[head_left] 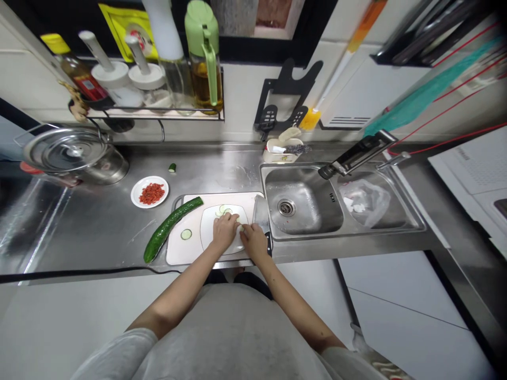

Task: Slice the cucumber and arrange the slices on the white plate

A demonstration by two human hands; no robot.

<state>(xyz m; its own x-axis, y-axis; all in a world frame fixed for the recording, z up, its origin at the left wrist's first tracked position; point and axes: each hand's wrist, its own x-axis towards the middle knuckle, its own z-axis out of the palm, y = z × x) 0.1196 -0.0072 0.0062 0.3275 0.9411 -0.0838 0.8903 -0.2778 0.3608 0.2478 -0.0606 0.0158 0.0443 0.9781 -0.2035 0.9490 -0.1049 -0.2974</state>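
A white plate [206, 232] lies on the pale cutting board [179, 252], with several thin cucumber slices [222, 211] near its far edge. Over the plate, my left hand [225, 230] and my right hand [254, 241] almost meet, fingers drawn together. A small pale green slice [241, 228] shows between them, pinched by my right hand; what my left fingers hold is hidden. One round slice [186, 234] rests on the board's left part. A long cucumber [168, 228] lies across the board's left edge. The knife [260, 212] is at the board's right side.
On the counter at left are a dish of red pieces [151, 193], a cucumber end [172, 168] and a lidded steel pot [103, 163]. Right of the board is a double sink [304, 200], a plastic bag [370, 203] in its right basin. Bottles and jars fill a rack [158, 113] behind.
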